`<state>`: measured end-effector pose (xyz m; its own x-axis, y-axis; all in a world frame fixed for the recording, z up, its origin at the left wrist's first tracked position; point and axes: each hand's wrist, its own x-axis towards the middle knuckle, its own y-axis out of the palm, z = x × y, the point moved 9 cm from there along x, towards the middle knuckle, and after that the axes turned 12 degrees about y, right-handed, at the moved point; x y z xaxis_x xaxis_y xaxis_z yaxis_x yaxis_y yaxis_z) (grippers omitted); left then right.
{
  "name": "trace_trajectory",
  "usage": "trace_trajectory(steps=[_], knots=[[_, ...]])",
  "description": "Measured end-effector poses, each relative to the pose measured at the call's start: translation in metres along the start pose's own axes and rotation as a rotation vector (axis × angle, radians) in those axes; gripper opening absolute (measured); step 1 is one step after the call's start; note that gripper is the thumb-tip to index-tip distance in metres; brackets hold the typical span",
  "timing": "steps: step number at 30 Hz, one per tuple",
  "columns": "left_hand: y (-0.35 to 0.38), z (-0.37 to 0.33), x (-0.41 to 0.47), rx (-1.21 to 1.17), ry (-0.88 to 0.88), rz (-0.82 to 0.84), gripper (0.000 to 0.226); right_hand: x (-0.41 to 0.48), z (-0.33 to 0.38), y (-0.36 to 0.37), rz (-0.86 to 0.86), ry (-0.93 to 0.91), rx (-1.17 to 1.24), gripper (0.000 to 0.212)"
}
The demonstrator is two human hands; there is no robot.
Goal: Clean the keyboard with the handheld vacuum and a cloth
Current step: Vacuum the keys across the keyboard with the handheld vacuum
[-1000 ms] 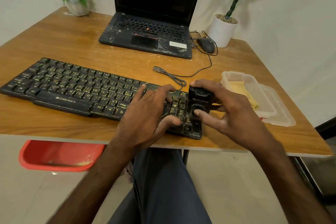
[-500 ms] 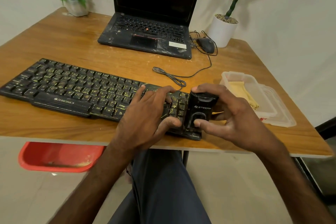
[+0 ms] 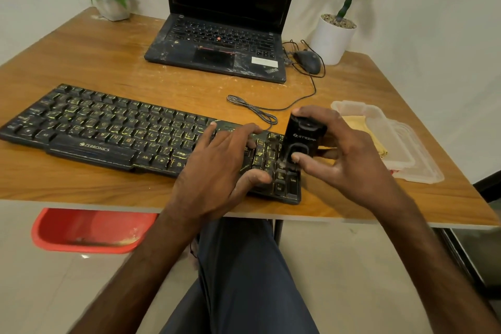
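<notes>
One vacuum [image 3: 303, 138] is tilting further back than before, the right hand [image 3: 352, 163] curling its fingers [image 3: 311, 110] round it; the left hand [image 3: 217, 168] is lying flat on one keyboard [image 3: 108, 127].

On the brown wooden table [image 3: 108, 62], the long black plastic keyboard [image 3: 108, 127] lies across left and centre frame, the open black laptop [image 3: 217, 49] behind it at upper centre. The small black handheld vacuum [image 3: 305, 135] stands on the keyboard's right end, the left hand [image 3: 217, 168] on the keys beside it, the right hand [image 3: 349, 160] around it. Right of them, the yellow cloth [image 3: 357, 125] lies in a clear plastic tray [image 3: 360, 107].
</notes>
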<state>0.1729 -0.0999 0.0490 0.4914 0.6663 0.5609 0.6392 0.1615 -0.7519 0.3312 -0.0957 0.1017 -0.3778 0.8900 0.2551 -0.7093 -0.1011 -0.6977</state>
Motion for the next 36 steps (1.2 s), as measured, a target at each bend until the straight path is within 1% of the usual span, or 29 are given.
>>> trace_trajectory(steps=[2, 3, 7, 8, 11, 13, 15, 17, 18, 20, 22, 25, 27, 30, 32, 34, 36], knots=[[0.0, 0.0, 0.0, -0.006, -0.005, -0.002, 0.09, 0.003, -0.001, -0.001, -0.036, 0.009, -0.022, 0.066], [0.001, 0.0, -0.001, -0.005, -0.008, -0.001, 0.09, 0.001, 0.0, 0.0, -0.021, 0.009, -0.009, 0.066], [0.003, 0.0, -0.002, 0.011, -0.006, 0.004, 0.089, -0.012, 0.009, 0.01, 0.164, 0.019, 0.145, 0.065], [0.003, -0.001, -0.002, 0.01, -0.005, 0.006, 0.089, -0.014, 0.01, 0.011, 0.171, 0.017, 0.135, 0.064], [0.002, -0.001, -0.003, 0.0, 0.0, 0.001, 0.089, -0.011, 0.01, 0.005, 0.063, 0.017, 0.024, 0.066], [0.002, -0.001, -0.003, -0.003, -0.001, 0.002, 0.088, -0.012, 0.012, 0.003, 0.051, 0.016, 0.013, 0.066], [0.003, -0.001, -0.003, 0.006, -0.003, 0.006, 0.087, -0.018, 0.018, 0.009, 0.137, 0.003, 0.042, 0.066], [0.004, -0.002, -0.004, 0.015, 0.002, 0.008, 0.085, -0.023, 0.026, 0.016, 0.199, -0.031, 0.008, 0.067], [0.004, -0.001, -0.004, 0.013, 0.002, 0.008, 0.085, -0.023, 0.026, 0.016, 0.186, -0.043, -0.037, 0.067], [0.003, -0.002, -0.003, 0.007, 0.003, 0.006, 0.087, -0.018, 0.021, 0.009, 0.1, -0.042, -0.111, 0.066], [0.002, -0.003, -0.003, 0.005, 0.003, 0.003, 0.088, -0.017, 0.015, 0.002, 0.04, -0.019, -0.106, 0.065], [0.004, -0.002, -0.003, 0.011, 0.001, 0.007, 0.088, -0.028, 0.02, 0.009, 0.101, -0.017, -0.015, 0.064], [0.004, -0.002, -0.003, 0.012, 0.004, 0.008, 0.087, -0.036, 0.025, 0.014, 0.133, -0.041, -0.014, 0.063], [0.004, -0.003, -0.004, 0.008, 0.001, 0.014, 0.087, -0.034, 0.012, -0.001, 0.025, -0.002, -0.054, 0.065], [0.004, -0.004, -0.005, 0.005, -0.002, 0.011, 0.088, -0.036, 0.006, -0.009, -0.017, 0.039, -0.01, 0.067], [0.003, -0.004, -0.005, 0.01, -0.003, 0.01, 0.087, -0.042, 0.011, -0.003, 0.025, 0.028, 0.055, 0.066], [0.004, -0.004, -0.005, 0.014, 0.001, 0.012, 0.086, -0.047, 0.02, 0.006, 0.069, -0.019, 0.063, 0.063]])
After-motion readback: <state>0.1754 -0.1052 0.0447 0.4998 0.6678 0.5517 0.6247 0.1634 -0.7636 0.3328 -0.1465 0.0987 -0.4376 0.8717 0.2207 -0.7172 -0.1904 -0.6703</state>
